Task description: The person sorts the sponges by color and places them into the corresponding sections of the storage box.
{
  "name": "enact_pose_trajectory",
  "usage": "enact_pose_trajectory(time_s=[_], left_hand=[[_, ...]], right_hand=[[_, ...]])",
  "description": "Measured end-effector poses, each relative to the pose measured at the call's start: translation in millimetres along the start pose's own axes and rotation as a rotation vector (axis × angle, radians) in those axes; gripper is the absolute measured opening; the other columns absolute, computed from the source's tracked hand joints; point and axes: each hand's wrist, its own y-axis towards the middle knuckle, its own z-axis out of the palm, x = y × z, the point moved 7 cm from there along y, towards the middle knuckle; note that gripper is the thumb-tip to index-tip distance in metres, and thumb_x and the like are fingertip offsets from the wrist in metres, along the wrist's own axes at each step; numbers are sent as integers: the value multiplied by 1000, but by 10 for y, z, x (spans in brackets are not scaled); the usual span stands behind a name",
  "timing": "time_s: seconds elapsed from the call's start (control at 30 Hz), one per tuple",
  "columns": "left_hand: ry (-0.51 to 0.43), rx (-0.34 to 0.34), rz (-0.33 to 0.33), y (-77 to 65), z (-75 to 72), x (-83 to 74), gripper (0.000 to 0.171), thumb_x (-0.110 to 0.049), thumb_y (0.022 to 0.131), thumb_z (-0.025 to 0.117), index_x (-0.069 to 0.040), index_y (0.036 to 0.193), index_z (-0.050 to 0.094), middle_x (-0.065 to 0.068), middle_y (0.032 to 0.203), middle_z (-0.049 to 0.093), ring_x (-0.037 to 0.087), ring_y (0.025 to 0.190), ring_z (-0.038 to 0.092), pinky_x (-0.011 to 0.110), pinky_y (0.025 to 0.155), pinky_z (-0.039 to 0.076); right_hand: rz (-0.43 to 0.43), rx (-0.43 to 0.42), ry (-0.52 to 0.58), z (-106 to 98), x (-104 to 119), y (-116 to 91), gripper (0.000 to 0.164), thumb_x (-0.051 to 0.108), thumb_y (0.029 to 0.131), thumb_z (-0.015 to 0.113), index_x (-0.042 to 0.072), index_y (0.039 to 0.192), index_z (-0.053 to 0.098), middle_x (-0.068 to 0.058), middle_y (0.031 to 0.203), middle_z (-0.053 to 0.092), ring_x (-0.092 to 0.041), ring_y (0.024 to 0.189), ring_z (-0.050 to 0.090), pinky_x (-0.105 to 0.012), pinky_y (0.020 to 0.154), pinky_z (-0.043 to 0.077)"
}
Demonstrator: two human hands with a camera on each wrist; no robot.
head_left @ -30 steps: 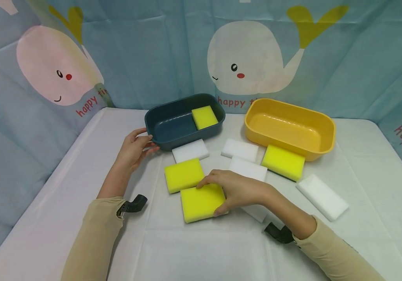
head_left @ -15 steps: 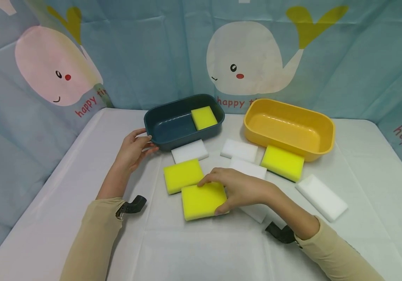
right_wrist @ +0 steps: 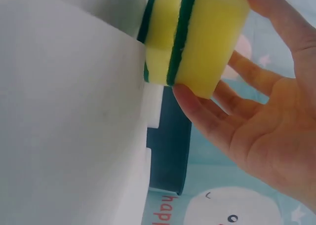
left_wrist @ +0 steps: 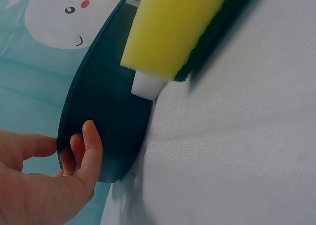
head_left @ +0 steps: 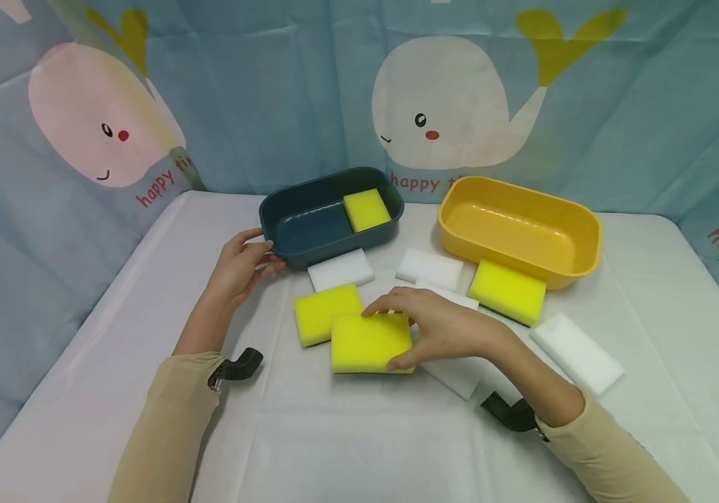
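Note:
My right hand (head_left: 444, 323) pinches a yellow sponge (head_left: 368, 344) with a dark green scouring layer (right_wrist: 181, 35) beneath. Its thumb is on the near side and its fingers on the far side. In the right wrist view the sponge is raised from the tablecloth. Another yellow sponge (head_left: 326, 316) lies just behind it, partly covered. At the back left my left hand (head_left: 240, 265) holds the end of a dark blue bin (head_left: 309, 251), thumb and fingers spread around its corner. Inside the bin's right end lies a yellow sponge (head_left: 367, 209).
A yellow bin (head_left: 516, 260) stands at the back right, with a yellow sponge (head_left: 509, 292) by its front wall. White sponges (head_left: 342, 270) lie between the bins and my right hand, and one white sponge (head_left: 576, 353) lies farther right. Patterned fabric (head_left: 321, 91) hangs behind the table.
My right hand has lifted the yellow sponge off the table and moved it slightly away from me and to the right. The left hand stays at the dark blue bin.

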Motion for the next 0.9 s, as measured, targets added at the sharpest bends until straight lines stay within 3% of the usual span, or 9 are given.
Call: enact_pose_trajectory(time_s=[0.2,0.43,0.63,0.9], left_hand=[[-11,2,-1,5,7,-7,60,-11,112,48,-4,166,23,12,126,50,15,101,57,17,84,61],[-19,1,-3,8,7,-1,59,-10,112,47,-3,166,23,10,124,50,15,100,57,17,85,61],[-7,-10,-10,6,4,-4,60,-12,112,47,-5,166,23,9,125,50,14,100,57,17,85,61],[-4,-2,-8,-3,18,-5,60,-12,112,46,-4,167,22,12,128,49,14,100,58,17,85,61]], right_hand=[[0,-48,-17,-37,-29,8,78,29,86,90,10,152,54,-7,140,62,-23,124,58,-40,103,55],[-6,-84,-59,-58,-62,30,75,34,85,90,10,149,58,-8,136,62,-21,109,57,-35,92,56],[1,-120,-65,-85,-83,42,75,37,86,88,8,148,58,-9,132,64,-24,116,59,-38,97,56],[25,-152,-42,-131,-106,47,75,34,85,89,6,147,59,-10,130,64,-24,113,59,-28,86,58]])
